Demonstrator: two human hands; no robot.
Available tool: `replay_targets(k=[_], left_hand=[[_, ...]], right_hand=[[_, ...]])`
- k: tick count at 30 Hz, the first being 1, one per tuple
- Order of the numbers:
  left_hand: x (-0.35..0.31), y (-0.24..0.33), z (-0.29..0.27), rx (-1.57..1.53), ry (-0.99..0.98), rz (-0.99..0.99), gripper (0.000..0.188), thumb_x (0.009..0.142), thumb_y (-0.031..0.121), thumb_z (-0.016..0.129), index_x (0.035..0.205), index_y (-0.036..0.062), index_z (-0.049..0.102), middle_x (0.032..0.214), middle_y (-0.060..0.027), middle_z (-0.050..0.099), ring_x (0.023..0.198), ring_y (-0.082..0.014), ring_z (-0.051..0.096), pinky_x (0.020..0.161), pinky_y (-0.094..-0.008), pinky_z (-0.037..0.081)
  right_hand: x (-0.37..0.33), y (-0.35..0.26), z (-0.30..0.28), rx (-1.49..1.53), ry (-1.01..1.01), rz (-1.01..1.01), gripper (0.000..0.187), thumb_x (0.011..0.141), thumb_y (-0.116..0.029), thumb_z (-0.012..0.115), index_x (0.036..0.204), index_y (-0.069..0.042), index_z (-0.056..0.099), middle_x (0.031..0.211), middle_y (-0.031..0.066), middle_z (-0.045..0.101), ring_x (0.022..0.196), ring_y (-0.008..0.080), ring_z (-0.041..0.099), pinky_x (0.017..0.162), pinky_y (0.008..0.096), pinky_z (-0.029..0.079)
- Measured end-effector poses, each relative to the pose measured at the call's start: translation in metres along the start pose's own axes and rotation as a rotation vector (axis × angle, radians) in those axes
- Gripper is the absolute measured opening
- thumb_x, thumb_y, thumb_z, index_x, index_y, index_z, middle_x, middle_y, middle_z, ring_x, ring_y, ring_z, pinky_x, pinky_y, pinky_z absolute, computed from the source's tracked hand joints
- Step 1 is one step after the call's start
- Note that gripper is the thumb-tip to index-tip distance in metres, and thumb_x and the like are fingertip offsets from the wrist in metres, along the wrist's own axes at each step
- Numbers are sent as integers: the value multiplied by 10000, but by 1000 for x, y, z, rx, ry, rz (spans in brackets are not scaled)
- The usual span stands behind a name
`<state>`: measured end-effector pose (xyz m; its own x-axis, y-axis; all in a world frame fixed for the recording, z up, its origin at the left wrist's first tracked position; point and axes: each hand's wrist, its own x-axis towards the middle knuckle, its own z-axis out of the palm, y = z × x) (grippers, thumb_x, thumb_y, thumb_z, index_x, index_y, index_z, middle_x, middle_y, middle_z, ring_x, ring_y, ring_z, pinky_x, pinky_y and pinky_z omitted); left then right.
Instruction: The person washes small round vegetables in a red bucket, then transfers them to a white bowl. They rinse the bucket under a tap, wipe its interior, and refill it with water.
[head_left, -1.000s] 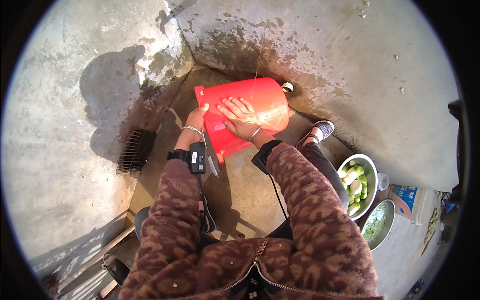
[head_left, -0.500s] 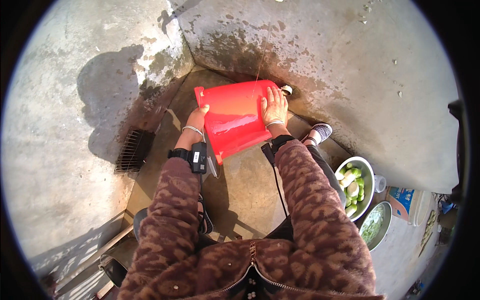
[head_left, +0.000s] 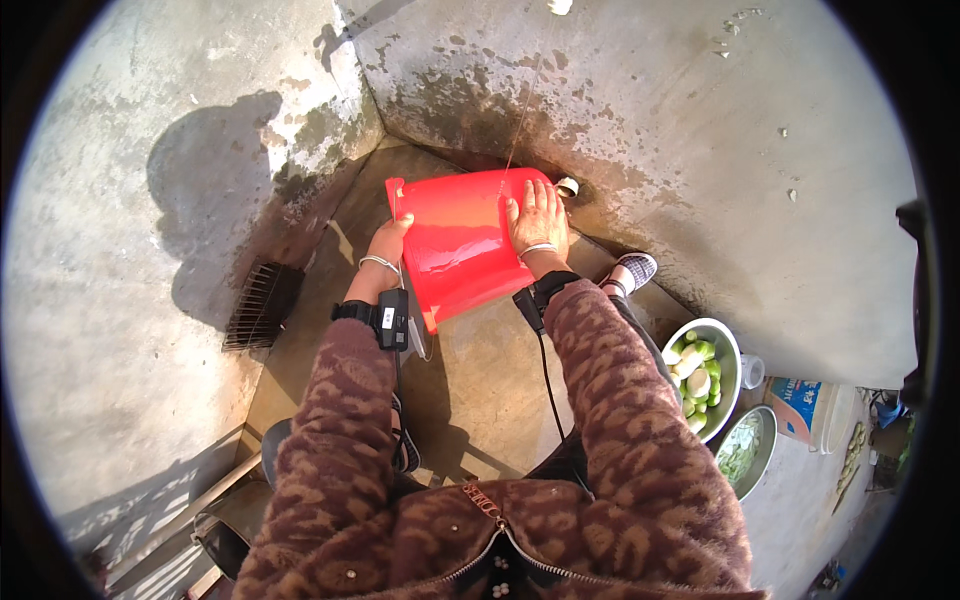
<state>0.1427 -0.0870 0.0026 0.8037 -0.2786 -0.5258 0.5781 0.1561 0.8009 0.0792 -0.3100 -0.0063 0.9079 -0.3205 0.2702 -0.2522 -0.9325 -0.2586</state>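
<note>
Red plastic basin (head_left: 455, 250) is tipped up on its side down in the sunken concrete corner, far from the person, right under a thin stream of water and next to a little drain pipe (head_left: 567, 186). Left hand (head_left: 388, 240) is gripping the left rim, right hand (head_left: 537, 216) is pressed flat and open on the upturned bottom near the right edge. Looks like the rinsing step to me, outside getting washed. Next move probably calls for a firm hold on both rims to turn it, since wet plastic slips. Bowl of green vegetables (head_left: 703, 372) sits off to the right.
</note>
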Motion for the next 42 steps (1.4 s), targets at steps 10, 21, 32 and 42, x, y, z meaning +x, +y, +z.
replay_targets(k=[10,21,32,42], left_hand=[[-15,40,-33,942,350,259,592,818,301,644,1294,-2,466,1123,-169,612,989,-259,619,838,-351,487],[-62,-80,-2,358,224,526,423,916,181,551,1300,18,478,1220,-150,556,1107,-206,541,927,-316,423],[-40,-44,7,378,441,471,395,945,218,515,1263,-15,515,1178,-129,611,1041,-176,579,912,-277,434],[-1,-33,31,68,409,432,322,944,179,526,1187,-28,568,1090,-94,634,955,-144,586,832,-257,463]], right_hand=[[-15,-61,33,181,-119,-513,594,894,-459,469,1405,-176,360,1449,75,358,1357,247,292,1116,433,184],[12,-69,26,165,-278,-355,546,941,-466,363,1414,-192,344,1469,60,328,1371,245,262,1120,419,184],[-30,-68,-2,180,-366,-460,514,937,-410,394,1369,-132,402,1438,87,372,1341,268,322,1091,418,263],[-17,-62,25,241,-196,-508,518,942,-439,367,1347,-123,433,1422,111,392,1336,280,322,1101,425,235]])
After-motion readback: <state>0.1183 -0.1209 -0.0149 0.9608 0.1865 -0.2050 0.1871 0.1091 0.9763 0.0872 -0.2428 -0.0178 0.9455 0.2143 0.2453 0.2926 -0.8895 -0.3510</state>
